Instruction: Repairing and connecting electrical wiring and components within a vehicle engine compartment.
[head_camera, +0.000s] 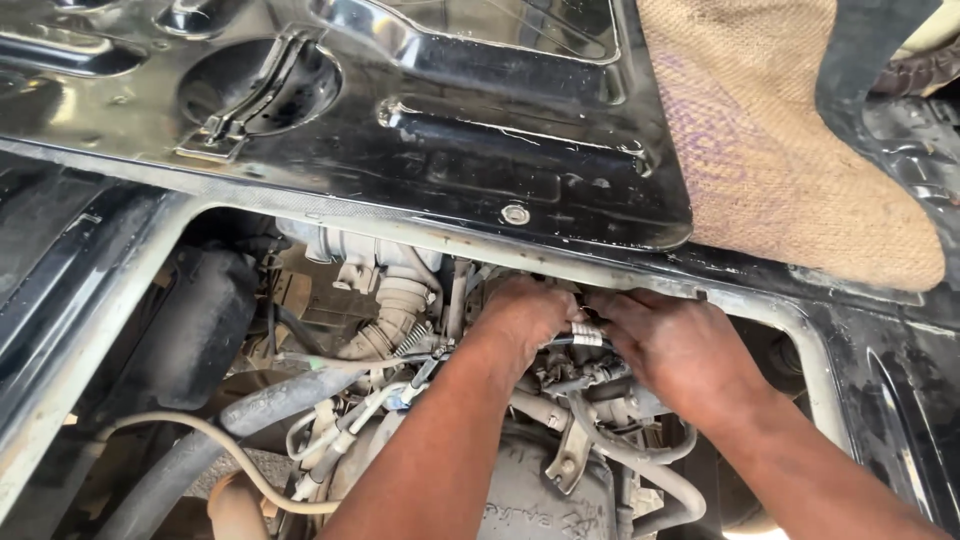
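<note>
While both hands meet deep in engine bay: left hand (520, 318) curled over, right hand (672, 345) pinching small ribbed metal clip (587, 333) on thin black hose (500, 348), 6 o'clock below glossy black raised panel (400, 150). Best steady hose, grip clip squarely.

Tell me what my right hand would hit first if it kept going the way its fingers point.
Likely your left hand: the right hand points leftward along the small banded hose both grip, and their fingers nearly meet there, though depth is unclear.
</note>
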